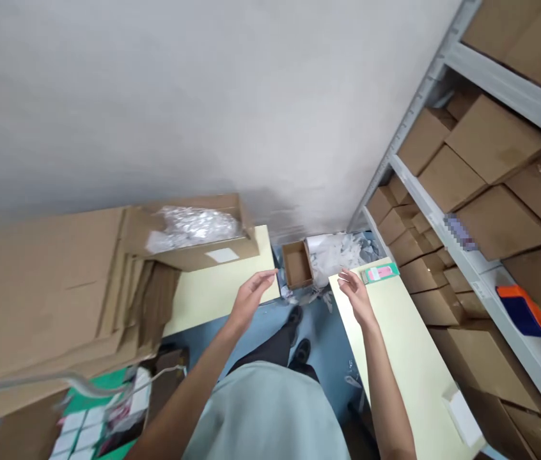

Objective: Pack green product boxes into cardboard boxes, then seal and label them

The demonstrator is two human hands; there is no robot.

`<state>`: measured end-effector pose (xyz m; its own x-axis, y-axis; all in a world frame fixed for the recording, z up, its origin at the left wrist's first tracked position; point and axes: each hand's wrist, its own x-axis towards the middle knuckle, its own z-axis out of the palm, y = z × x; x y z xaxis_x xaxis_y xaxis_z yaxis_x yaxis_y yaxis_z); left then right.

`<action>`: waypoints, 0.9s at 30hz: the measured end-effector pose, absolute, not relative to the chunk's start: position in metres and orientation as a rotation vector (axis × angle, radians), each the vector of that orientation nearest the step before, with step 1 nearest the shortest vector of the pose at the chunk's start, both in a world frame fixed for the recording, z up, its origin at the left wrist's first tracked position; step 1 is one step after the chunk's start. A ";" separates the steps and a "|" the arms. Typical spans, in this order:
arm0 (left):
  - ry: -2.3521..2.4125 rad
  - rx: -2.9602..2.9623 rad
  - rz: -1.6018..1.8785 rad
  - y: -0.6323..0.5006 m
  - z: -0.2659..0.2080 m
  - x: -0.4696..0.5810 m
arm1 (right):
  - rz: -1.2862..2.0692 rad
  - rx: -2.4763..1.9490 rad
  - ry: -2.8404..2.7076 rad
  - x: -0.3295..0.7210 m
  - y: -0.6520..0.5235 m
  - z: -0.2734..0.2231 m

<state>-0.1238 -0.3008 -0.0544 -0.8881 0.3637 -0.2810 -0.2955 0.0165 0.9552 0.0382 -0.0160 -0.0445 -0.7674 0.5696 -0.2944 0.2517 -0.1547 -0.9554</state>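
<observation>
My left hand (253, 292) hovers by the right end of the left cream table (213, 281), its fingers stretched out and nothing visible in them. Over the corner of the right cream table (395, 338), my right hand (355, 295) is raised with loosely curved fingers apart, also holding nothing. Just beyond it lies a flat green package with a pink and white item (380, 273). Nearest to my left hand stands an open cardboard box (188, 255) with clear plastic packaging (198, 225) inside.
Flattened cardboard sheets (40, 275) are stacked at left. A small open carton (298, 264) and plastic scraps (337, 255) lie on the floor between the tables. Metal shelving (443, 211) full of cardboard boxes lines the right side. A white box (463, 415) rests on the right table.
</observation>
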 end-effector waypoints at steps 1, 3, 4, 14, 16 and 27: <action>1.874 0.011 1.966 -0.324 -0.047 -0.126 | 2.069 -0.905 -1.907 0.031 -0.030 -0.044; 1.903 -0.119 2.068 -0.366 -0.035 -0.130 | 2.148 -0.838 -1.976 0.017 -0.057 -0.040; 1.910 -0.184 2.123 -0.384 -0.031 -0.131 | 2.177 -0.804 -2.011 0.010 -0.069 -0.037; 1.724 -0.639 2.621 -0.535 -0.025 -0.149 | 2.355 -0.338 -2.402 -0.084 -0.204 0.008; 1.724 -0.708 2.642 -0.582 -0.030 -0.155 | 2.405 -0.202 -2.484 -0.115 -0.251 0.011; 2.191 -1.424 2.407 -0.855 -0.112 -0.162 | 2.650 -0.369 -2.631 -0.236 -0.504 -0.064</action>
